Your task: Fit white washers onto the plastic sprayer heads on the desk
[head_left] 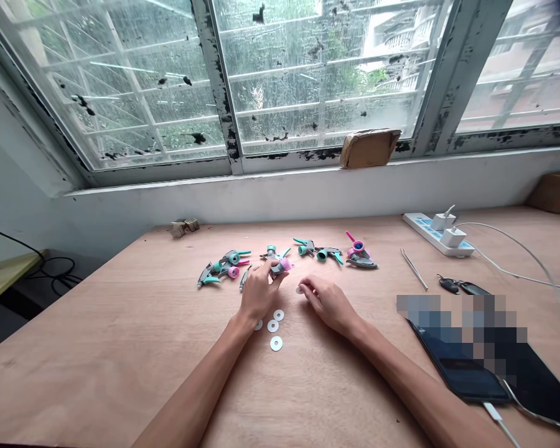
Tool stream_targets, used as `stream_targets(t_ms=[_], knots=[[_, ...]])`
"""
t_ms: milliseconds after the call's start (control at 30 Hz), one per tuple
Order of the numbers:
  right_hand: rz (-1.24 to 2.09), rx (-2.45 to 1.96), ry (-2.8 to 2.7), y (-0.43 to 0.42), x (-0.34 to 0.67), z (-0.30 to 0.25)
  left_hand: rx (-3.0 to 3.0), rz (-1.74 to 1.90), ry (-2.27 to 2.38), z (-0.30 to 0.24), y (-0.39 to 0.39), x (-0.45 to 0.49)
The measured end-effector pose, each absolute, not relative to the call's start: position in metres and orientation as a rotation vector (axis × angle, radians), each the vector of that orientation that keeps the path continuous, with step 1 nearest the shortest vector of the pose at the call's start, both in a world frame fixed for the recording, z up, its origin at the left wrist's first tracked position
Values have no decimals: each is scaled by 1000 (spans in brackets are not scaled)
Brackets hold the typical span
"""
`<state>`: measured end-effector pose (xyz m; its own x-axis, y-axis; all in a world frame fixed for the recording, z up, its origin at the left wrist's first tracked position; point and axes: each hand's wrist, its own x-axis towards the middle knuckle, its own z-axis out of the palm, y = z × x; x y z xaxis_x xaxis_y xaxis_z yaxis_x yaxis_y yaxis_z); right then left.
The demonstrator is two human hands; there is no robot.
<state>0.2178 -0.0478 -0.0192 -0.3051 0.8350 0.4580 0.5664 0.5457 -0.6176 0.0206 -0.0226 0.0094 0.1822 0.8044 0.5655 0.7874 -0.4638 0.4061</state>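
My left hand [260, 290] rests on the wooden table [121, 348] with its fingers closed round a grey spray-trigger part with a pink cap [281, 266]. My right hand [326, 302] lies just right of it, fingertips pinching a small white washer [300, 289]. Three more white washers [275, 323] lie on the table between my wrists. Several grey, teal and pink spray-trigger parts [224, 267] are spread in a row behind my hands.
Tweezers [413, 269], keys [457, 286] and a white power strip [436, 233] with chargers lie at the right. A phone [466, 373] on a cable sits near my right forearm. A cardboard piece [368, 148] stands on the window sill.
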Motion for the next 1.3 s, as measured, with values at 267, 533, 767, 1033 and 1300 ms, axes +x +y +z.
stream_targets(t_ms=[267,533,767,1033,1300], knots=[[555,-1225,-1931,-45,217,-25,2444,1040,1435,8,-25,24],[672,-1061,-1792,-46,216,-24,2555,874,1410,12,-27,26],[576,-974,-1778,-47,215,-20,2531,903,1422,15,-30,27],[608,-1055,-1710,-51,215,-16,2616,1090,1281,11,-26,27],[465,-1088,-1573,-51,221,-11,2654,1088,1199,9,-25,27]])
